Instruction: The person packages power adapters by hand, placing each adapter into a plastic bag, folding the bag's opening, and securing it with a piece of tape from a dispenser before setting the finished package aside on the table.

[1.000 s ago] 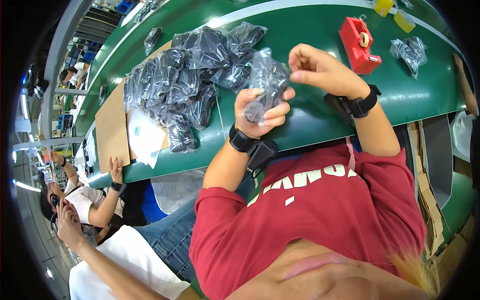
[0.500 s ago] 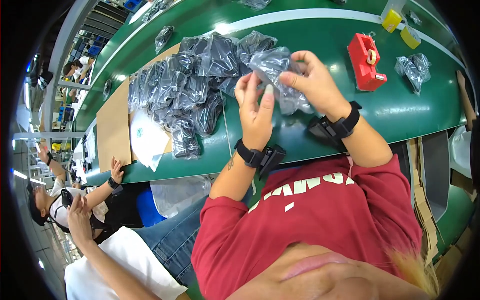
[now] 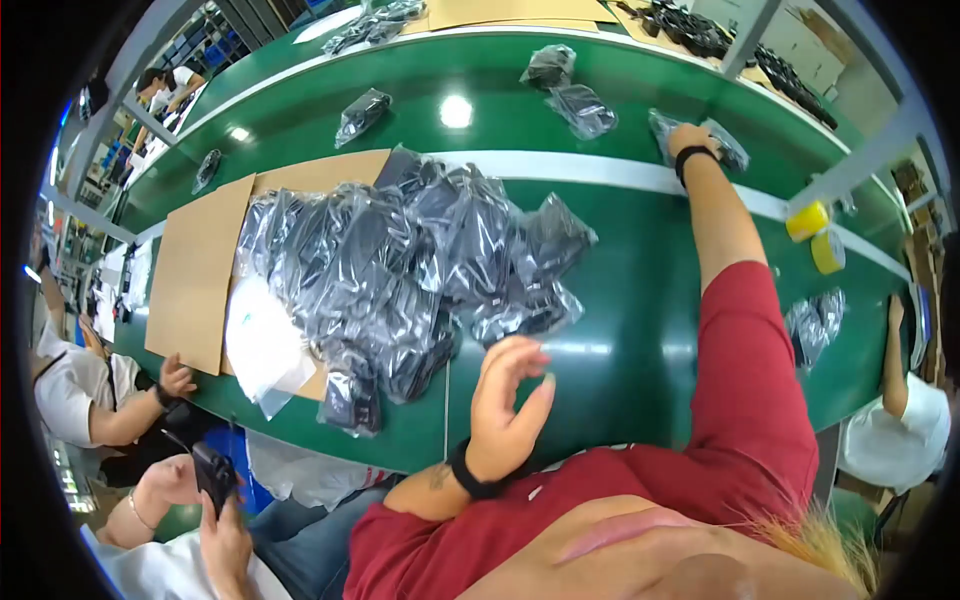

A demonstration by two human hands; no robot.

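Bagged parts, that's what this bench is about: a big heap of dark items in clear plastic bags (image 3: pixel 410 270) sits in the middle of the green table (image 3: pixel 620 330), partly lying on a flat sheet of cardboard (image 3: pixel 195 275). A few white bags (image 3: pixel 262 345) are tucked under the near edge of the heap.

The person in the red shirt has their right arm stretched way out across the table, past the white stripe. The right hand (image 3: pixel 690 138) is down on a single clear bag (image 3: pixel 722 148) on the far belt, touching it, but from where I'm standing I can't tell if the fingers are actually closed on it or just resting on top. There's a dark band on that wrist.

The left hand (image 3: pixel 505 405) is up near the body, just in front of the heap's near edge, holding nothing. The fingers are loosely curled and spread, thumb apart from the rest.

More single bags are scattered on the far side: one (image 3: pixel 362 115) toward the left, a couple (image 3: pixel 568 88) near the middle. Two yellow tape rolls (image 3: pixel 818 235) sit off to the right, with another small bagged bundle (image 3: pixel 815 330) nearer the edge. On the left side a co-worker's hand (image 3: pixel 175 378) rests at the cardboard's corner.
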